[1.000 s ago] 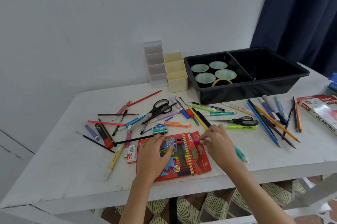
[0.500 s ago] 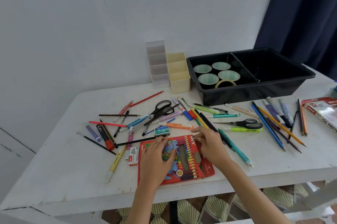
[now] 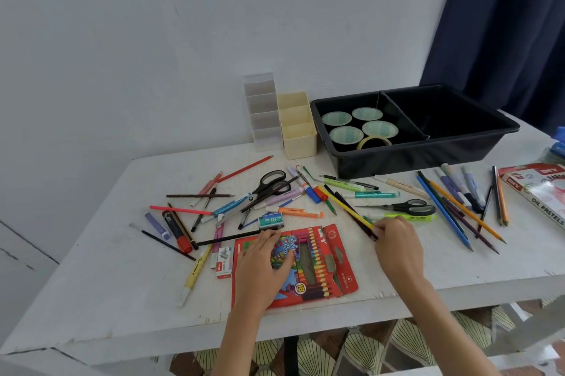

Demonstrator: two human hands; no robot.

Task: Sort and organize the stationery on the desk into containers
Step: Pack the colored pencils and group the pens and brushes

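On the desk (image 3: 107, 299), our left hand (image 3: 263, 265) lies flat on the crayon pack (image 3: 321, 268), gripping nothing; just beside, our right hand (image 3: 397, 250) pinches the near end of the yellow pencil (image 3: 345, 207).

Plain pale wall (image 3: 153, 39), dark blue curtain (image 3: 504, 23) at right, worn white desk (image 3: 107, 299), fan-patterned floor (image 3: 367, 351) beneath.

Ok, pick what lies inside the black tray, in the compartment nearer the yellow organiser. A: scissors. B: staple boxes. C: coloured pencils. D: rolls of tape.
D: five rolls of tape lie in the compartment of the black tray that is nearer the yellow organiser.
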